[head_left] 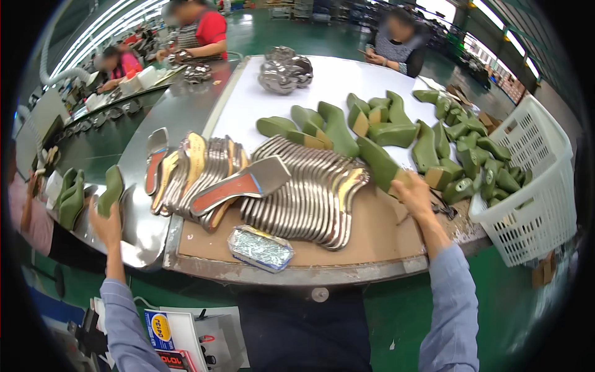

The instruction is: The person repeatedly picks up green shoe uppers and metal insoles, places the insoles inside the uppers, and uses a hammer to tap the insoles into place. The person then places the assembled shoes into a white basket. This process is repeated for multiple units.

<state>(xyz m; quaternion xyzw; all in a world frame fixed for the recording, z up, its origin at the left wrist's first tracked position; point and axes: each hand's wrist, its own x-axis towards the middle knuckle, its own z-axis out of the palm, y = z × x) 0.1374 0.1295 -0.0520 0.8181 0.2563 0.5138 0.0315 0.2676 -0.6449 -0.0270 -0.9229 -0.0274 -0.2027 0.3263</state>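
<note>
My left hand closes round the lower end of a green shoe last over the metal surface at the left. My right hand grips the tan-topped end of another green shoe last, its toe pointing up and left. Between my hands, a long row of silver-edged shoe soles stands packed on edge, beside a second row. One sole with a reddish-brown face lies slanted across both. Nearer me rests a small clear-wrapped blue-and-white packet.
Many green lasts lie on the white tabletop and spill into a white slotted basket at the right. Silver wrapped bundles sit at the back. More lasts stand far left, near a person in pink. Other people sit beyond the table.
</note>
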